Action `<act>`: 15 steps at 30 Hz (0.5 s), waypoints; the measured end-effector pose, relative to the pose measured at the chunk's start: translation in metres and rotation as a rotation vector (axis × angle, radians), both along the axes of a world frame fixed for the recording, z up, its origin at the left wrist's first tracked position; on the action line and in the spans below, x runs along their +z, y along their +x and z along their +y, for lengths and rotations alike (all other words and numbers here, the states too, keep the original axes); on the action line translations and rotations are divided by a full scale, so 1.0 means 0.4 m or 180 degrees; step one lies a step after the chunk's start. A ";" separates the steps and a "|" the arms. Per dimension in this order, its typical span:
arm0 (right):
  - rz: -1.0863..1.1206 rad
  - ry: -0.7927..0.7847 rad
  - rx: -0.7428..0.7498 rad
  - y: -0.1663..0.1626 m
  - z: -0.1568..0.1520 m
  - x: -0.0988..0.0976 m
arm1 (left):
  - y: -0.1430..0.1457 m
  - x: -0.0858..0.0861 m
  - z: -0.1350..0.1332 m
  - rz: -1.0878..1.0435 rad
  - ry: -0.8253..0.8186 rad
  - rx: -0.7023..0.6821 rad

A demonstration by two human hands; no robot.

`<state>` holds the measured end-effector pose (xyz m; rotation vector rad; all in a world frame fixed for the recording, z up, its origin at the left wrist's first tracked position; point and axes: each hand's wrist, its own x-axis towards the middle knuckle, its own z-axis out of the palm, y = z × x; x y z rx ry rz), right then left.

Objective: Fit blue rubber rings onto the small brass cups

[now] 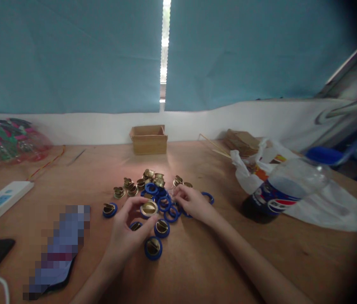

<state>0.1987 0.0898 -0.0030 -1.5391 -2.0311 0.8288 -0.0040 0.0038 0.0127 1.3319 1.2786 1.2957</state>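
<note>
A round gold-coloured metal piece with a raised ridge (149, 208) is held between the thumb and fingers of my left hand (124, 228). My right hand (194, 202) reaches into the pile, its fingertips pinched together beside the blue rings; what they grip is too small to make out. Several loose blue rings (171, 214) lie between the two hands. Gold pieces seated in blue rings (153, 248) rest close to my left hand, and another such piece (110, 210) sits farther left. Bare gold pieces (128, 183) are heaped behind the rings.
An open cardboard box (149, 143) stands at the back wall. To the right, a cola bottle (276, 198) lies tilted on a white plastic bag (333, 213). A phone (61, 249), a power strip (2, 198) and clear plastic packages (10, 143) occupy the left side.
</note>
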 end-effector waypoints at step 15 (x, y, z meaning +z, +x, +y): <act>-0.0287 0.0259 -0.0078 -0.020 -0.011 -0.012 | 0.001 0.009 0.000 0.0187 0.0123 0.0018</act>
